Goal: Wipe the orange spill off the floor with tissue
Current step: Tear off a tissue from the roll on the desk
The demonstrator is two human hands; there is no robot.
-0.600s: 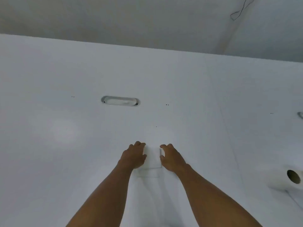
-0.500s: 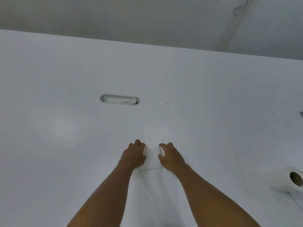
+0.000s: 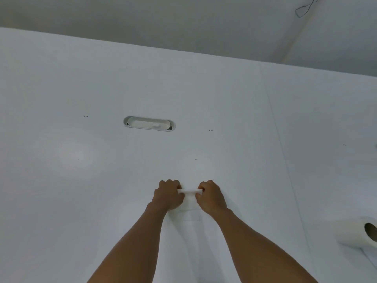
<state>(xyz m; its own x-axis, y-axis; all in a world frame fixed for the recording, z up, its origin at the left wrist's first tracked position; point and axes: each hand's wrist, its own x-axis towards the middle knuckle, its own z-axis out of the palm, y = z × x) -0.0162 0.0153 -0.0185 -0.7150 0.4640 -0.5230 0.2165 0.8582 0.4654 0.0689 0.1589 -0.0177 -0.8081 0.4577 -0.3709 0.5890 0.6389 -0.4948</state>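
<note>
A white piece of tissue (image 3: 190,198) lies on the white surface (image 3: 102,180) in front of me. My left hand (image 3: 168,196) grips its left side and my right hand (image 3: 211,196) grips its right side, fingers curled. The far edge of the tissue is lifted and folded toward me between the two hands. No orange spill shows anywhere in view.
A roll of white tissue (image 3: 356,234) lies on its side at the right edge. An oval recessed slot (image 3: 149,123) sits in the surface ahead of my hands. A seam line (image 3: 281,144) runs down the surface on the right. A grey wall (image 3: 183,21) rises behind.
Both hands have curled from lying flat on the tissue to gripping it. The tissue's far edge has come up and folded back toward me.
</note>
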